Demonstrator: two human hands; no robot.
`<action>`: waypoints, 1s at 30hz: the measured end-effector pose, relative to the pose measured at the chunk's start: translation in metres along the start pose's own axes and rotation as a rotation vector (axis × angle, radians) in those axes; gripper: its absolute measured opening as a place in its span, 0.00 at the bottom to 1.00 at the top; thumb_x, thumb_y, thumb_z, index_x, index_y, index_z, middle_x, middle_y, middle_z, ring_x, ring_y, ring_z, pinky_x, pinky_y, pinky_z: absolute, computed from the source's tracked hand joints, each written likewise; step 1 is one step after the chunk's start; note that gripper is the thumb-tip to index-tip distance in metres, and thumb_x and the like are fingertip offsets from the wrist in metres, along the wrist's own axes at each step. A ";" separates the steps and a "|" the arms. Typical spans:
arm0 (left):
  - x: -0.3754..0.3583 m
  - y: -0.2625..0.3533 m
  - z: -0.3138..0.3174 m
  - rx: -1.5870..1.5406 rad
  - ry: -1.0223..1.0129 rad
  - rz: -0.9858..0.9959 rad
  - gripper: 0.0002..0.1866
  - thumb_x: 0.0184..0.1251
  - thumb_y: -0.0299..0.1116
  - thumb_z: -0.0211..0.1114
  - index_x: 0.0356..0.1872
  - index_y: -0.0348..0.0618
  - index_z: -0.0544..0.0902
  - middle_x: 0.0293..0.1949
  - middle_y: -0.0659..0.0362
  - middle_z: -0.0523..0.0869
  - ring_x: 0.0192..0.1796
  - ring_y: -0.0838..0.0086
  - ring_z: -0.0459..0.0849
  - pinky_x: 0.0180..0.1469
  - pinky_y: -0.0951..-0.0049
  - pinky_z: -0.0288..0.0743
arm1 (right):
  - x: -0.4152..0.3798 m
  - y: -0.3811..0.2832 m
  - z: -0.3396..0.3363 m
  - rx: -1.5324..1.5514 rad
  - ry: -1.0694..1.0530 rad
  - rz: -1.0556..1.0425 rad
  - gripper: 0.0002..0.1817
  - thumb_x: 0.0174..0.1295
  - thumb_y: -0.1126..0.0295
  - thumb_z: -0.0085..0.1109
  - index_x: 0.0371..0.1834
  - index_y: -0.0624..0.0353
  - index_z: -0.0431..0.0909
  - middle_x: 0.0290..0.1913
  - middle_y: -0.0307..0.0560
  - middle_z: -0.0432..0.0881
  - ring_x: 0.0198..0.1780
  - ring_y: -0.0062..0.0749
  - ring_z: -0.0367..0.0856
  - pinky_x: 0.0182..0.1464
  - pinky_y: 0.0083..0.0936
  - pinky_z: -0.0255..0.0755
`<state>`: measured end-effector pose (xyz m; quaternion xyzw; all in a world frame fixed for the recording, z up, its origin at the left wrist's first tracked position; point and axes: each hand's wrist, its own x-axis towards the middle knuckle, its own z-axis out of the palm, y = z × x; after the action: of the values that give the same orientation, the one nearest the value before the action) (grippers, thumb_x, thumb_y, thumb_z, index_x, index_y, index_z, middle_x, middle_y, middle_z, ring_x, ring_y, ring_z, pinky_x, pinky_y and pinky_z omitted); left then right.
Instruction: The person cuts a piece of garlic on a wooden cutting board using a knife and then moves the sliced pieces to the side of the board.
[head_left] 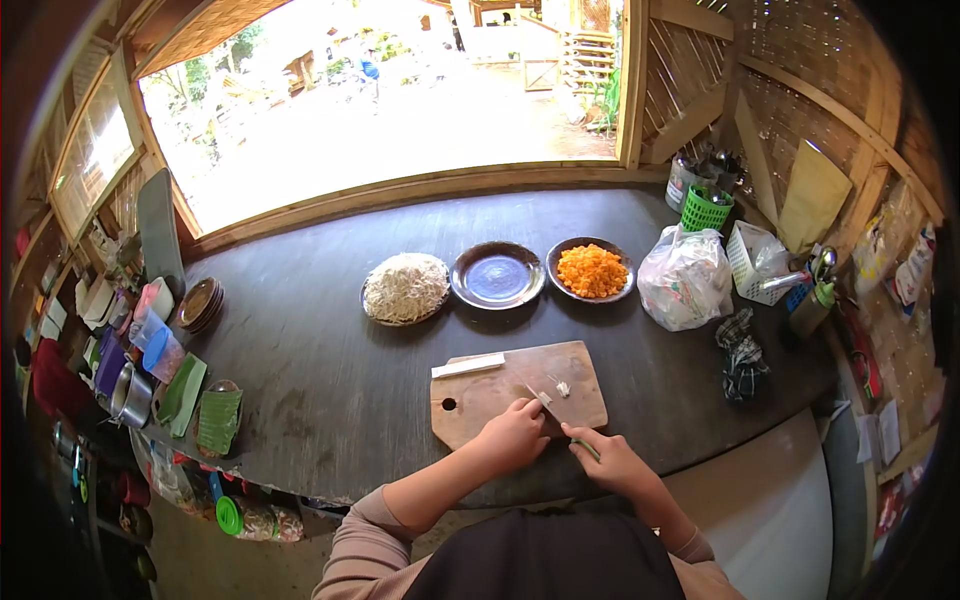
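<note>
A wooden cutting board (520, 400) lies near the front edge of the dark table. My right hand (612, 462) is wrapped around the green handle of a knife (584, 448), its blade pointing up and left over the board. My left hand (512, 438) is closed beside the blade, fingertips on a small white piece of food (543, 398) that they mostly hide. Small white cut bits (562, 388) lie right of the blade. A long white strip (468, 366) rests along the board's upper left edge.
Behind the board stand a plate of white shreds (406, 288), a dark plate (498, 275) and a plate of chopped orange food (592, 271). A plastic bag (686, 278) and a crumpled checked cloth (740, 356) are at right. Folded green leaves (218, 420) lie at left.
</note>
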<state>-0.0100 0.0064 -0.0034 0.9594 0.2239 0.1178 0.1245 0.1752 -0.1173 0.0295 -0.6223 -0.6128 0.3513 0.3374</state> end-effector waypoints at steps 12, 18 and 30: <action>0.001 -0.008 0.005 -0.002 -0.021 0.057 0.20 0.64 0.40 0.63 0.48 0.32 0.83 0.48 0.51 0.83 0.61 0.57 0.74 0.66 0.63 0.69 | 0.025 0.008 0.016 -0.008 0.053 -0.137 0.19 0.69 0.71 0.55 0.63 0.59 0.76 0.52 0.60 0.84 0.54 0.56 0.83 0.56 0.38 0.77; 0.000 0.002 -0.011 -0.063 -0.057 -0.034 0.20 0.66 0.41 0.63 0.45 0.29 0.82 0.50 0.48 0.80 0.59 0.54 0.75 0.64 0.62 0.71 | 0.005 0.004 0.007 -0.023 0.087 -0.152 0.19 0.68 0.70 0.56 0.63 0.55 0.76 0.49 0.62 0.84 0.50 0.57 0.84 0.51 0.39 0.78; 0.000 0.003 -0.010 -0.066 -0.055 -0.030 0.21 0.66 0.41 0.63 0.46 0.29 0.82 0.52 0.47 0.80 0.59 0.53 0.76 0.64 0.61 0.71 | 0.010 -0.002 0.005 -0.004 0.039 -0.100 0.19 0.69 0.71 0.55 0.62 0.57 0.77 0.48 0.63 0.84 0.50 0.59 0.83 0.51 0.41 0.78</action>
<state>-0.0119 0.0061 0.0072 0.9542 0.2309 0.0966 0.1640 0.1700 -0.1077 0.0283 -0.5982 -0.6373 0.3206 0.3649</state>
